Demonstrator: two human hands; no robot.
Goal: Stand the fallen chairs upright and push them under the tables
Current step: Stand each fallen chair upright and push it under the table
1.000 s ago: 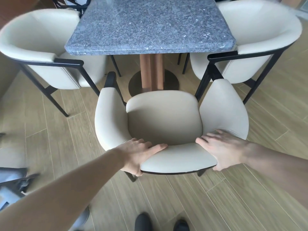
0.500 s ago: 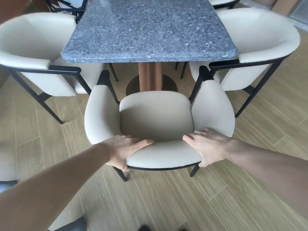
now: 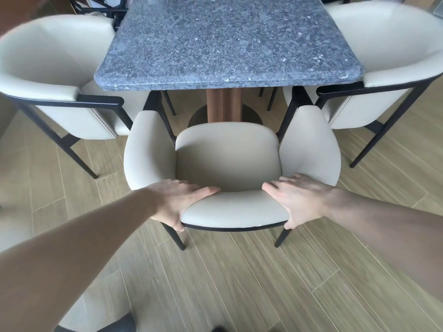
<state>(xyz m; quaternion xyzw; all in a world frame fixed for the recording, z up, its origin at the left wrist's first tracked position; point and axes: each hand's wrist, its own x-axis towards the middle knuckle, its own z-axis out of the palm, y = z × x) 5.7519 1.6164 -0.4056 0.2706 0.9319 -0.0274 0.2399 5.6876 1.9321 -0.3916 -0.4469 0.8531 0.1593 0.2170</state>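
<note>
Both hands on the nearest chair's backrest

The left hand (image 3: 178, 201) and right hand (image 3: 296, 200) each clasp the near chair (image 3: 227, 161) by its back, fingers over the top, thumbs behind. It stands upright facing the grey table (image 3: 223, 41); three cream chairs are clearly seen, one on each side (image 3: 55, 75) (image 3: 388, 56).

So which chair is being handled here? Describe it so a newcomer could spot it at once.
Start at the grey speckled table with cream armchairs round it. The chair at its near edge faces the table, upright. Unlike the chairs at the table's two sides, its backrest is gripped by the left hand and right hand.
</note>
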